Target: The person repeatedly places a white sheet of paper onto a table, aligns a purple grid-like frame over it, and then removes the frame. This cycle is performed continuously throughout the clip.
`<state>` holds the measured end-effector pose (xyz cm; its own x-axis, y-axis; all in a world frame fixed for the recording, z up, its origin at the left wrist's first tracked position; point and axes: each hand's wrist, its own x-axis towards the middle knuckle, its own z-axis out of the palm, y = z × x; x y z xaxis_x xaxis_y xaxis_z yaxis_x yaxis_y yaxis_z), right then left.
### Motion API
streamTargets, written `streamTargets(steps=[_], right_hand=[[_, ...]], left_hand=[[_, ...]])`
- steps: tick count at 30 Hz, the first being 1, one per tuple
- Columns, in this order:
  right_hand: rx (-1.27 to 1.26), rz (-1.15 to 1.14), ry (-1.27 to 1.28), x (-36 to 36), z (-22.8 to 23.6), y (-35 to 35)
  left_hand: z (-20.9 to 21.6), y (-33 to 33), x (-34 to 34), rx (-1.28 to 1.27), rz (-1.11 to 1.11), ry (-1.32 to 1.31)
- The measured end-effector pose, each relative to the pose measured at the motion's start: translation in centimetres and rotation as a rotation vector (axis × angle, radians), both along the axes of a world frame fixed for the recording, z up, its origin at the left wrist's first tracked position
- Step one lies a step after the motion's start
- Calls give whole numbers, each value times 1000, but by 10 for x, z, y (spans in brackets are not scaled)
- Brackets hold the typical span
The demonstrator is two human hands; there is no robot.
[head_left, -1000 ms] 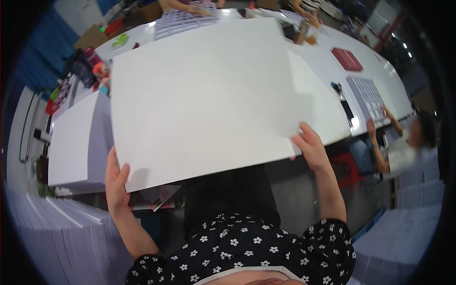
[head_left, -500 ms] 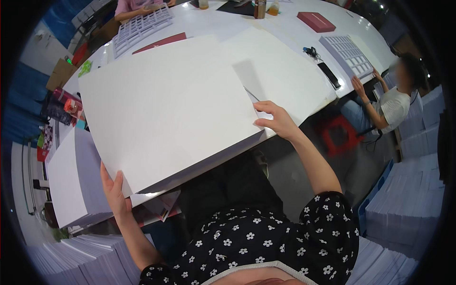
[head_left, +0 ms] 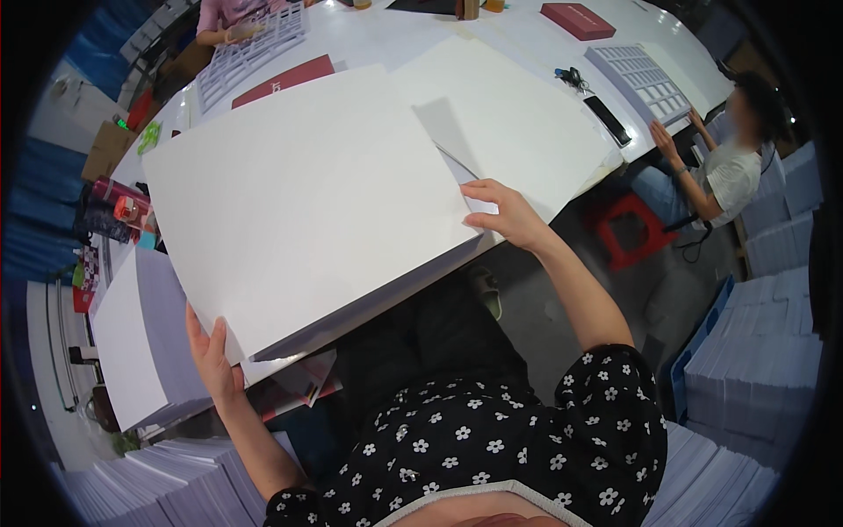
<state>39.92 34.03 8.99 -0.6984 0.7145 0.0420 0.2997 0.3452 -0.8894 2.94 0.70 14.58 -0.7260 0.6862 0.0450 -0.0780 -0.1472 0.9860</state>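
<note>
A large white sheet (head_left: 299,211) of paper or thin board lies tilted in front of me, on what looks like a thick stack whose grey side shows along the near edge. My left hand (head_left: 213,356) grips its near left corner, fingers along the left edge. At the right end, my right hand (head_left: 509,213) holds the edge near the corner, between thumb and fingers. Just beyond the right edge lies a thin dark rod-like thing (head_left: 457,160), partly hidden by the sheet.
A tall white paper stack (head_left: 132,338) stands at left; more stacks (head_left: 746,369) fill the right. Farther off are a red box (head_left: 578,21), a black phone (head_left: 608,120) and gridded trays (head_left: 638,81). Two people sit at the table; a red stool (head_left: 625,233) stands at right.
The view has shifted slightly, so the far table things sit higher. Both hands stay at the sheet's edges, with the right hand slightly farther left in view.
</note>
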Motion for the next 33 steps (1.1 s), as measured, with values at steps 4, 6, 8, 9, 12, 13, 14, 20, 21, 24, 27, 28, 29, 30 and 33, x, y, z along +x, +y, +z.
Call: streamTargets(steps=[4,6,8,9,12,13,14,20,21,24,27,28,29,30,33], right_hand=[[-21,-1,12,-1,1,-1],[-15,1,12,-1,2,-2],[3,12,18,-1,3,-3],[69,11,-26,-1,4,-3],[265,11,-154,0,3,-4],[332,5,-195,-1,3,-7],[400,1,-235,-1,3,-9],[816,-107,-157,-7,-2,-53],[891,-89,-134,-10,-3,-62],[950,44,-120,-15,-12,-84],[967,96,-140,-18,-22,-92],[971,108,-167,-19,-23,-93],[976,119,-194,-20,-23,-93],[975,113,-211,-21,-22,-94],[979,103,-248,-22,-20,-98]], left_hand=[[1,1,1,-14,-1,8],[-1,1,1,-18,1,10],[-3,1,1,-16,-5,14],[-4,2,1,-13,-8,22],[-7,3,-1,-21,1,42],[-8,2,-2,-32,12,47],[-9,1,-3,-43,23,51],[-14,-1,-3,-50,32,77],[-15,-2,-3,-57,36,78],[-18,-3,-4,-82,31,67],[-18,-2,-4,-92,41,45],[-20,-3,-3,-90,54,47],[-22,-3,-3,-88,67,50],[-23,-3,-3,-93,58,57],[-24,-3,-3,-115,48,84]])
